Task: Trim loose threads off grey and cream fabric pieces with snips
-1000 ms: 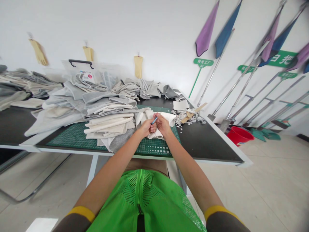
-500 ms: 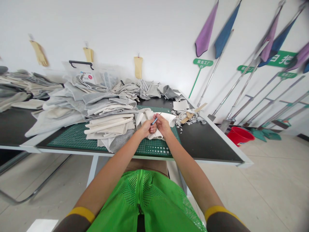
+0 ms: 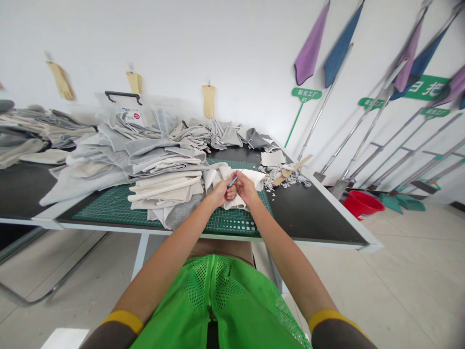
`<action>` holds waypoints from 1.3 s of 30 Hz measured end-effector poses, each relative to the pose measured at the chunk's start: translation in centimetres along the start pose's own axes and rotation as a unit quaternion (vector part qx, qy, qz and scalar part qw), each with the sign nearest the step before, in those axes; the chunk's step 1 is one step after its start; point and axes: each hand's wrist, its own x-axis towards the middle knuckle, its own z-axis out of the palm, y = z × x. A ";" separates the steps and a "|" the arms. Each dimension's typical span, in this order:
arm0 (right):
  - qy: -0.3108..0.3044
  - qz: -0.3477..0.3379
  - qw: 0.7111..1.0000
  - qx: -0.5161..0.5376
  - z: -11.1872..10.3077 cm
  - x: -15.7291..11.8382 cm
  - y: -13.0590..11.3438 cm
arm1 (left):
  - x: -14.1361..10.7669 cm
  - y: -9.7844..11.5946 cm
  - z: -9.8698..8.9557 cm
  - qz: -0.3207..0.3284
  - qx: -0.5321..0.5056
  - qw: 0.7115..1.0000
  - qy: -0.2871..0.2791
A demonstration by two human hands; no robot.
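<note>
Both my hands meet over a bunched cream-white cloth (image 3: 256, 178) on the green cutting mat (image 3: 116, 206). Between them lies a slim blue pen-like tool (image 3: 232, 182), its thin end pointing up and right. My left hand (image 3: 221, 193) is closed around the tool's lower part. Fingers of my right hand (image 3: 245, 188) are pinched together at its upper end. Whether either hand also grips cloth is hidden by the fingers. Close on the left stands a tall stack of folded grey and cream cloths (image 3: 169, 182).
Shredded scraps (image 3: 283, 177) with a tan strip lie on the black table (image 3: 308, 213) at right. More grey cloths (image 3: 225, 133) are heaped behind, beside a clear lidded box (image 3: 123, 104). A red bucket (image 3: 363, 203) stands on the floor near leaning long-handled tools.
Almost nothing differs. The view has shifted very slightly; both hands keep their place and their hold around the blue tool.
</note>
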 end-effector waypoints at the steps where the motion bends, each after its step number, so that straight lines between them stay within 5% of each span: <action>1: 0.006 0.003 1.000 -0.004 0.0 0.0 0.0 | 0.0 0.0 0.0 0.000 0.001 1.000 0.002; 39: -0.005 -0.004 1.000 -0.018 -0.3 0.2 0.1 | 0.0 0.0 0.3 -0.004 0.004 1.000 0.015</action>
